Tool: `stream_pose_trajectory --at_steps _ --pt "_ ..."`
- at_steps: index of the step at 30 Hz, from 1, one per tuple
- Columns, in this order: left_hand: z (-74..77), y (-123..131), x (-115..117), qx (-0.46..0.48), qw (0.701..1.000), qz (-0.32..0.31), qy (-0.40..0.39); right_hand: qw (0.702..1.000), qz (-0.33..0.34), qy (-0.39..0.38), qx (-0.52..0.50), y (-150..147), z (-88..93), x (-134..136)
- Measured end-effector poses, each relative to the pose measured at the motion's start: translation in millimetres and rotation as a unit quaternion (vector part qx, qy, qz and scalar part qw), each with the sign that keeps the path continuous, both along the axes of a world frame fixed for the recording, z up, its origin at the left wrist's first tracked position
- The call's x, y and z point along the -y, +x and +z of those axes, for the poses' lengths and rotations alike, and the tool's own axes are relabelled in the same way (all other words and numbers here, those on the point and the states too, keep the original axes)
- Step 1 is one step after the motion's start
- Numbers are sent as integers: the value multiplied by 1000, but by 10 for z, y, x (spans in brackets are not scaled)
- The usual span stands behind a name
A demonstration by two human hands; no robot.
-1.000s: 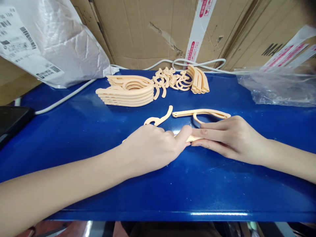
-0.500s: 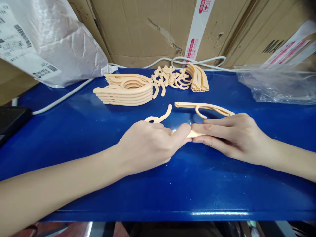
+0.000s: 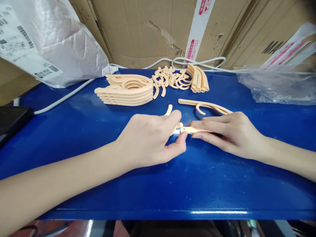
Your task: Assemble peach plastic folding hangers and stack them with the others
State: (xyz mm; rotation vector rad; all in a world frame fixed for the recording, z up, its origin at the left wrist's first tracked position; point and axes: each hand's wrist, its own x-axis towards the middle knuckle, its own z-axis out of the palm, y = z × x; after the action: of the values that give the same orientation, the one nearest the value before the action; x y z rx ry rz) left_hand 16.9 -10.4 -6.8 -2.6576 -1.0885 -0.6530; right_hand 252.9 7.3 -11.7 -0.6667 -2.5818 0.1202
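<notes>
My right hand (image 3: 229, 133) pinches a cream plastic hanger arm (image 3: 191, 130) between thumb and fingers, with its jointed end pointing left. My left hand (image 3: 150, 140) is bent around a cream hanger hook (image 3: 169, 110), mostly hidden behind the fingers. The thumb of that hand touches the end of the hanger arm. A small rounded cream end shows between its thumb and index finger, close to the arm's tip. Just beyond my right hand lies another hanger arm (image 3: 204, 104) with a curved inner hook, partly covered by the fingers.
Farther back on the blue table (image 3: 172, 187) are stacked hanger arms (image 3: 125, 93), a heap of loose hooks (image 3: 170, 77) and upright hanger arms (image 3: 198, 79). A white cable (image 3: 66, 97), a plastic bag (image 3: 281, 85), a dark device (image 3: 14, 123), a wrapped parcel (image 3: 64, 42) and cardboard boxes (image 3: 138, 36) surround them.
My left thumb and index finger have parted, uncovering the end of the hanger arm. The left hand has turned and covers more of the hook. My right hand keeps its pinch.
</notes>
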Motion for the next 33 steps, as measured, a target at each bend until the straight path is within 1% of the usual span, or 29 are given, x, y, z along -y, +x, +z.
stream_pose_trajectory --at_steps 3,7,11,16,18,21,23,27,30,33 --pt "10 -2 -42 27 999 -6 -34 1000 -12 13 -7 -2 -1 11" --pt "10 7 -57 20 997 -14 -74 1000 -17 20 -12 -1 -6 13" --pt "11 7 -44 41 996 -59 -58 999 -21 29 -16 2 -6 16" --pt "22 13 -52 40 995 -75 -53 999 -25 25 -16 0 -13 14" --pt "10 19 -67 28 994 -92 -54 999 -26 21 -15 -2 -14 10" --pt "-26 20 -92 18 991 -106 -76 999 -20 21 -14 -1 -13 6" --pt "-48 14 -105 22 990 -103 -93 999 -19 27 -16 2 -12 6" --pt "-69 -6 -114 20 988 -76 -131 999 -14 28 -13 4 -11 7" --pt "-67 -14 -102 26 991 -56 -117 1000 9 8 -6 0 -8 2" --pt "-56 -8 -79 10 993 -52 -106 999 34 -13 3 0 -6 -6"
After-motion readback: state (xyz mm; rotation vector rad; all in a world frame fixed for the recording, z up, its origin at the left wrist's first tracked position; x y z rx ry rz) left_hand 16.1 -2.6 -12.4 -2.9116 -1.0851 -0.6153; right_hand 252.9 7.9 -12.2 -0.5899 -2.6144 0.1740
